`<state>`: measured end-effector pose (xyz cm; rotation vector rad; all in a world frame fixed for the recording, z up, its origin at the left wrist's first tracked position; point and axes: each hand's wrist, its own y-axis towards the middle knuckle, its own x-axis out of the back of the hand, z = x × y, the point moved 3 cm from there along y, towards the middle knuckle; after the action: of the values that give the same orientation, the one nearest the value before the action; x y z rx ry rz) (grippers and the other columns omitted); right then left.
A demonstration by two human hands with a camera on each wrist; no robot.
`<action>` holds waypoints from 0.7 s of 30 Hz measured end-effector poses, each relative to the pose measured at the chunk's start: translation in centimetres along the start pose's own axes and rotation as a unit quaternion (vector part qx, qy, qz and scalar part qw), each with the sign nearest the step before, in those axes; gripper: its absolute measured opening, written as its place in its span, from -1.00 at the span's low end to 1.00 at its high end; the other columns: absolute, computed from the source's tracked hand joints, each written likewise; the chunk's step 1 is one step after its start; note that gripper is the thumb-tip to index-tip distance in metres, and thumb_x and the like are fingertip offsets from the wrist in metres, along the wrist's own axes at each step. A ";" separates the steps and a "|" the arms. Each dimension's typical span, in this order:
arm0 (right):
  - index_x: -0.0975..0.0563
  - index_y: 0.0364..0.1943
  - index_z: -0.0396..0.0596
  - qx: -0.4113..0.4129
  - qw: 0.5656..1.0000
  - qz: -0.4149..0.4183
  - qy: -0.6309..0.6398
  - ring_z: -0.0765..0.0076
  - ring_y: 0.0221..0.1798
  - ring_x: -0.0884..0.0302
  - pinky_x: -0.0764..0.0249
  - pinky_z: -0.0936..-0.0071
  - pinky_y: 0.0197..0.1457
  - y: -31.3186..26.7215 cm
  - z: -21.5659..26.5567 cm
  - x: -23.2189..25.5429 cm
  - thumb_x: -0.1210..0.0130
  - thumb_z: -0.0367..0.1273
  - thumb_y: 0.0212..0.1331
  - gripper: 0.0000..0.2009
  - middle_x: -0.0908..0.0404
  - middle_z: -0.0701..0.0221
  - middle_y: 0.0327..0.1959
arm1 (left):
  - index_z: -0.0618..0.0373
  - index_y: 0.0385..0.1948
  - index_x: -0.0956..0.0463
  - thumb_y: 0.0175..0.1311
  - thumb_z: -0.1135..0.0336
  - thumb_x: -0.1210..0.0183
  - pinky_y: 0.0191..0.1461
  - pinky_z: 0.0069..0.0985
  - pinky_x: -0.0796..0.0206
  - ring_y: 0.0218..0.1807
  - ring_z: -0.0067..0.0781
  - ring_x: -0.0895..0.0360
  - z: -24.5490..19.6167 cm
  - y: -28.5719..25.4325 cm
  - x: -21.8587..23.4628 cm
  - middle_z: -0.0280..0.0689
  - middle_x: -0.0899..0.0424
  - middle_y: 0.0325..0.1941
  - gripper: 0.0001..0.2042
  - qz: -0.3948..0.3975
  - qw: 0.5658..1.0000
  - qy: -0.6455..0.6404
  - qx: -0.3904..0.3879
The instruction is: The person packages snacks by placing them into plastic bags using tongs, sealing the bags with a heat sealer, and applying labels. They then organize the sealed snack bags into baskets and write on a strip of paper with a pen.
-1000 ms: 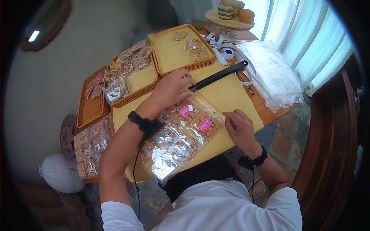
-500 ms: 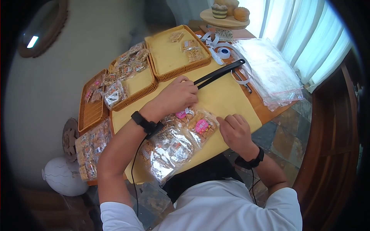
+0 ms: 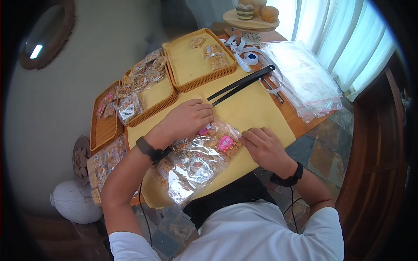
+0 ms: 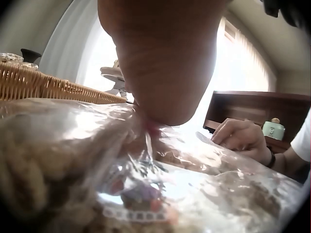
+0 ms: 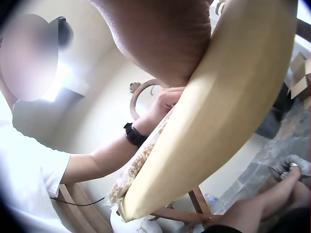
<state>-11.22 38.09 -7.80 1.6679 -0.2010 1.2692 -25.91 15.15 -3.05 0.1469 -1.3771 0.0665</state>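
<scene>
A clear plastic bag (image 3: 198,167) of packaged snacks, some with pink labels, lies on the yellow sheet (image 3: 257,119). My left hand (image 3: 189,119) pinches its far edge, where the film gathers under the fingers in the left wrist view. At the bag's right corner my right hand (image 3: 266,150) pinches the edge with curled fingers; its fingertips are partly hidden. A long black two-armed tool (image 3: 250,79) rests beyond the left hand, its arms spread apart at the near end and touching neither hand.
Wicker trays (image 3: 204,81) holding snack packets stand at the far left. Flat clear bags (image 3: 305,82) lie at the right, beside a roll of white tape (image 3: 251,58). More packets (image 3: 104,163) sit at the left edge, and a cake stand (image 3: 249,22) at the back.
My left hand has moved off the black tool and down onto the bag's edge. The tool's arms have parted. My right hand stays at the bag's corner, its fingers bent closer in.
</scene>
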 end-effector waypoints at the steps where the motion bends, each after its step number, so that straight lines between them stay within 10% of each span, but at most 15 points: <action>1: -0.69 -0.18 -0.20 0.003 1.000 0.004 0.004 0.32 0.01 -0.60 -0.50 0.39 0.05 0.0 0.0 0.0 -0.24 -0.43 0.20 -0.84 -0.62 0.39 -0.13 | 0.07 0.02 -0.69 0.13 0.41 -0.32 0.49 -0.29 -0.39 0.37 -0.25 -0.62 -0.2 -0.1 0.5 -0.25 -0.72 0.30 -0.64 -0.013 1.000 -0.002 0.013; 12: -0.73 -0.13 -0.16 -0.033 0.986 0.039 0.160 0.15 -0.07 -0.66 -0.55 0.20 0.03 1.8 -1.6 1.1 -0.22 -0.41 0.32 -0.84 -0.71 0.32 -0.15 | 0.08 0.39 -0.53 0.34 0.45 -0.18 0.49 -0.17 -0.41 0.48 -0.06 -0.54 1.0 -2.4 -1.2 -0.10 -0.53 0.54 -0.48 0.001 0.979 -0.127 0.158; 17: -0.70 -0.20 -0.18 -0.206 0.935 0.090 0.274 -0.04 -0.22 -0.68 -0.57 0.17 -0.11 6.3 -6.6 -0.9 -0.14 -0.27 0.51 -0.75 -0.72 0.23 -0.33 | 0.11 0.34 -0.56 0.50 0.41 -0.12 0.48 -0.18 -0.42 0.43 0.03 -0.55 -0.8 -5.5 2.7 -0.05 -0.57 0.46 -0.61 -0.175 0.930 -0.172 0.273; 21: -0.66 -0.23 -0.24 -0.310 0.868 0.218 0.321 0.40 -0.35 -0.69 -0.59 0.36 -0.24 9.9 -8.7 -4.4 -0.17 -0.15 0.54 -0.63 -0.72 0.34 -0.37 | 0.13 0.29 -0.58 0.52 0.39 -0.13 0.37 -0.21 -0.48 0.30 0.01 -0.63 -6.3 -11.7 5.6 -0.08 -0.63 0.36 -0.64 -0.204 0.892 -0.157 0.373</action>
<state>-24.99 38.12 -5.84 0.6080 -0.5334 1.7887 -17.15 4.28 0.49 1.1310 -1.5547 0.2261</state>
